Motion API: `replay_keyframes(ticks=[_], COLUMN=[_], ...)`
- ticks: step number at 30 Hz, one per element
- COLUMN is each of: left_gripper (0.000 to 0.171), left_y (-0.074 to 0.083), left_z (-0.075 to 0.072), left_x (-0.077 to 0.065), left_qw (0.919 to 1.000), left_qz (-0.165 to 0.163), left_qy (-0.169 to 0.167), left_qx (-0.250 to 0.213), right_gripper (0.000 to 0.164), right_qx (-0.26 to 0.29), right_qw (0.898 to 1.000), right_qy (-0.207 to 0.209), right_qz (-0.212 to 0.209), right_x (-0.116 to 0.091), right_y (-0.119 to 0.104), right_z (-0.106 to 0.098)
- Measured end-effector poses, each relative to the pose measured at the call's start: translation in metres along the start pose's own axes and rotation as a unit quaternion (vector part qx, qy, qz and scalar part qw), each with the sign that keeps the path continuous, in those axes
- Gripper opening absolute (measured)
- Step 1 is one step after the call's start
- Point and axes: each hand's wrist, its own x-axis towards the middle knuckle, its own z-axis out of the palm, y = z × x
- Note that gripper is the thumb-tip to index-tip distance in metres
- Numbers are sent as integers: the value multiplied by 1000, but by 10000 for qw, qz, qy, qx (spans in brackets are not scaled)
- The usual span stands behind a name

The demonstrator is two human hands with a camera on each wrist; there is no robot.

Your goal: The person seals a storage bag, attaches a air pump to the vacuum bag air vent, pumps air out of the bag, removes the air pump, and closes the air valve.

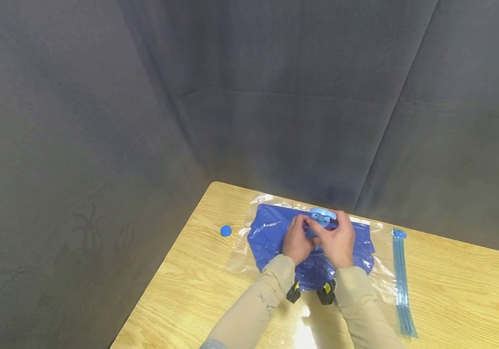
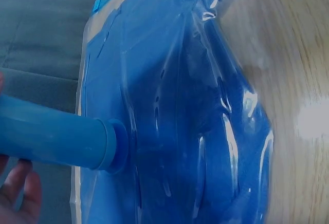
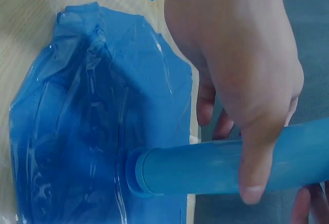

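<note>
A light blue hand pump point(image 1: 320, 216) stands on a clear storage bag point(image 1: 382, 247) filled with folded blue material point(image 1: 267, 237). In the left wrist view, the foot of the pump's tube meets a round blue valve point(image 2: 122, 144) on the bag. My left hand point(image 1: 298, 242) grips the tube, its thumb point(image 3: 253, 180) lying across it in the right wrist view. Higher up, my right hand point(image 1: 338, 242) holds the pump near its handle; only its fingertips point(image 3: 303, 206) show at the lower right of the right wrist view.
A round blue cap point(image 1: 226, 230) lies on the wooden table point(image 1: 188, 271) left of the bag. Along the bag's right edge runs a blue zip strip point(image 1: 401, 281) with a slider point(image 1: 399, 234) at its far end. Dark grey curtain point(image 1: 275, 121) hangs behind the table.
</note>
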Motion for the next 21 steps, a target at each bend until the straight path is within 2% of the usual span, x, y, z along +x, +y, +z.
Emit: replay_keyframes(ticks=[6, 10, 16, 21], left_gripper=[49, 51, 53, 54], left_y=[-6, -8, -10, -12], left_z=[-4, -9, -14, -12], left_x=[2, 4, 5, 5], left_qw=[9988, 9961, 9939, 9930], left_qz=[352, 418, 426, 563], left_qy=[-275, -551, -736, -779], left_qx=[-186, -542, -696, -691], right_gripper=[34, 40, 47, 47], right_qx=[-104, -137, 192, 494], right_qw=[9982, 9955, 9905, 9881], right_qy=[-104, -534, -1216, -1394], right_qz=[-581, -768, -610, -415], right_x=[1, 3, 4, 1], right_y=[4, 9, 13, 10], right_z=[-6, -13, -23, -25])
